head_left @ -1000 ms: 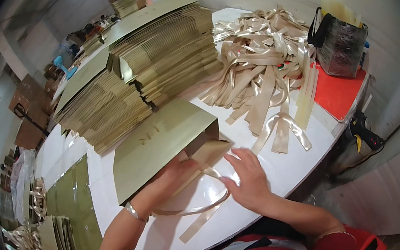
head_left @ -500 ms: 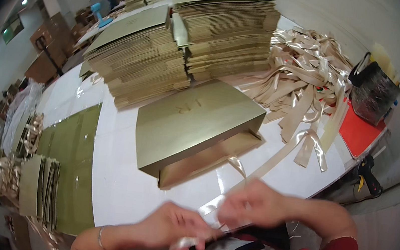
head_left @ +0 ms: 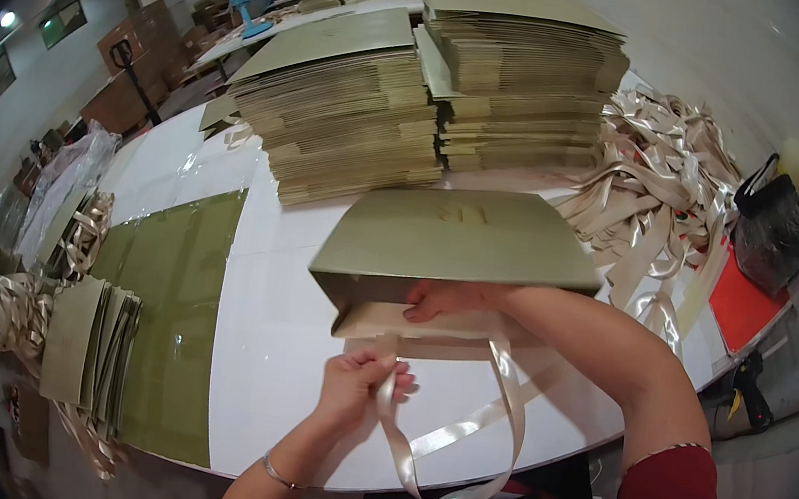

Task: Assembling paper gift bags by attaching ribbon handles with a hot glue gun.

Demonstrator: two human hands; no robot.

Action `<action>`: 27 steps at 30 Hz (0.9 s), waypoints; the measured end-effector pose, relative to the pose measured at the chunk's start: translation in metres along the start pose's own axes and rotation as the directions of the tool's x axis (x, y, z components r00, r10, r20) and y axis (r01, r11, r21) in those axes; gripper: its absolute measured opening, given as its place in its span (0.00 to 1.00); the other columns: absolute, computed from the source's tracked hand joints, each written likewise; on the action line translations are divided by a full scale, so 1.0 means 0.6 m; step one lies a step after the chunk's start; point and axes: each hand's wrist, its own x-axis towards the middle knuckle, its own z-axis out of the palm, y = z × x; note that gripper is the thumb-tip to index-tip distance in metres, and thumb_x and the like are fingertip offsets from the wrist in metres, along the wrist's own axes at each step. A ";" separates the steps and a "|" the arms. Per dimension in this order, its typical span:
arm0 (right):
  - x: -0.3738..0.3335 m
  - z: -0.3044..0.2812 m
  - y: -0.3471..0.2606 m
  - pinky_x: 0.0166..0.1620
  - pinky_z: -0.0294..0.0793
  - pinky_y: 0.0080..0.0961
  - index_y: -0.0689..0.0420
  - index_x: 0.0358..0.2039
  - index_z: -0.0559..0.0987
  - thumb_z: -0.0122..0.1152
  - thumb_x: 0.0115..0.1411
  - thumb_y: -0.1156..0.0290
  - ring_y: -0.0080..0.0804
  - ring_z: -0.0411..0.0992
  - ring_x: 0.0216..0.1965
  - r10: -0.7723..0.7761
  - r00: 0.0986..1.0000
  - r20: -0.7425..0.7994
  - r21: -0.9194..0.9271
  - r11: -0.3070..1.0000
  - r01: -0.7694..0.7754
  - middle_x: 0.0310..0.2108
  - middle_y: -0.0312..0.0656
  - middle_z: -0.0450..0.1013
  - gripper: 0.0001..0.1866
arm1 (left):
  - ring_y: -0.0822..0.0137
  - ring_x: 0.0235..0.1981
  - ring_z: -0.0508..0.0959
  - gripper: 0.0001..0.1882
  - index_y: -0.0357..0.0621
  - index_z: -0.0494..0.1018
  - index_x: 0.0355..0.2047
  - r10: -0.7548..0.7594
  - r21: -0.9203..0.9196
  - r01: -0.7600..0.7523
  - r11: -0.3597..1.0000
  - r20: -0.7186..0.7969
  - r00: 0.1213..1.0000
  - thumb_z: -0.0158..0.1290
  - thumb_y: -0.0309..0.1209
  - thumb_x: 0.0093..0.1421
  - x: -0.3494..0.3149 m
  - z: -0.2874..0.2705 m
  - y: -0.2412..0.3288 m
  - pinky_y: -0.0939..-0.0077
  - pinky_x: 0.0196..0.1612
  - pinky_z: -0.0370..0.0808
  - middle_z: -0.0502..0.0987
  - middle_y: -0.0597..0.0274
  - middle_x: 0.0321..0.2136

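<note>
Hands (head_left: 365,384) on glossy, looped ribbon (head_left: 514,436) — and boxy, smooth olive-gold bag (head_left: 462,238).

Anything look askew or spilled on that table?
Nothing looks spilled. One gold panel juts aslant between the two flat-piled stacks, and the ribbon heap lies tangled; the bag in hand shows no clear damage.

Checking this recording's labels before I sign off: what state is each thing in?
Bag: lying on its side, mouth open
Ribbon: curved into a loop
Left grip: closed on the ribbon
Right grip: at the bag's mouth; hold unclear
Paper stacks: piled flat
Loose ribbons: heaped, tangled
Red sheet: lying flat
Ceiling lights: lit
</note>
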 end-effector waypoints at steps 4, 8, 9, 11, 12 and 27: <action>-0.007 0.006 -0.002 0.41 0.65 0.21 0.60 0.39 0.77 0.66 0.49 0.57 0.23 0.67 0.37 0.058 0.993 -0.105 0.261 0.965 -0.029 0.35 0.37 0.72 0.22 | 0.62 0.24 0.78 0.10 0.32 0.70 0.35 -0.029 -0.130 0.027 0.991 -0.012 1.000 0.49 0.29 0.61 0.004 0.026 -0.009 0.66 0.28 0.80 0.75 0.54 0.25; -0.019 0.007 -0.025 0.42 0.66 0.22 0.62 0.40 0.77 0.66 0.49 0.57 0.27 0.68 0.38 0.050 0.986 -0.161 0.211 0.977 -0.016 0.36 0.40 0.73 0.24 | 0.68 0.18 0.74 0.11 0.33 0.70 0.33 -0.029 -0.014 0.029 0.999 -0.034 0.999 0.50 0.31 0.61 0.009 0.029 -0.019 0.71 0.22 0.77 0.75 0.56 0.22; -0.026 0.006 -0.034 0.42 0.66 0.22 0.62 0.41 0.77 0.66 0.48 0.57 0.28 0.68 0.38 0.063 0.983 -0.175 0.217 0.976 -0.024 0.36 0.42 0.73 0.25 | 0.68 0.18 0.74 0.11 0.33 0.70 0.33 -0.027 -0.016 0.027 1.000 -0.037 0.999 0.50 0.31 0.61 0.009 0.033 -0.022 0.71 0.22 0.77 0.75 0.56 0.22; -0.034 0.005 -0.047 0.42 0.66 0.22 0.62 0.41 0.77 0.66 0.48 0.57 0.28 0.68 0.38 0.080 0.981 -0.175 0.215 0.976 -0.041 0.36 0.42 0.73 0.25 | 0.70 0.12 0.70 0.11 0.38 0.70 0.29 0.026 0.000 -0.026 1.000 -0.127 0.992 0.51 0.35 0.60 0.008 0.041 -0.026 0.76 0.14 0.69 0.72 0.60 0.16; -0.037 0.005 -0.049 0.42 0.66 0.22 0.62 0.41 0.77 0.67 0.48 0.57 0.28 0.68 0.38 0.099 0.979 -0.179 0.217 0.974 -0.059 0.36 0.43 0.73 0.25 | 0.70 0.12 0.70 0.11 0.38 0.70 0.29 0.027 0.003 -0.027 1.000 -0.127 0.992 0.51 0.35 0.60 0.007 0.042 -0.025 0.76 0.14 0.69 0.72 0.60 0.16; -0.045 -0.004 -0.049 0.36 0.67 0.27 0.59 0.40 0.77 0.67 0.47 0.61 0.29 0.70 0.33 0.217 0.976 -0.029 0.170 0.963 -0.209 0.35 0.42 0.74 0.21 | 0.62 0.15 0.73 0.13 0.37 0.65 0.28 -0.038 -0.095 0.031 0.995 -0.074 0.997 0.41 0.34 0.64 0.018 0.063 -0.029 0.66 0.20 0.74 0.72 0.54 0.17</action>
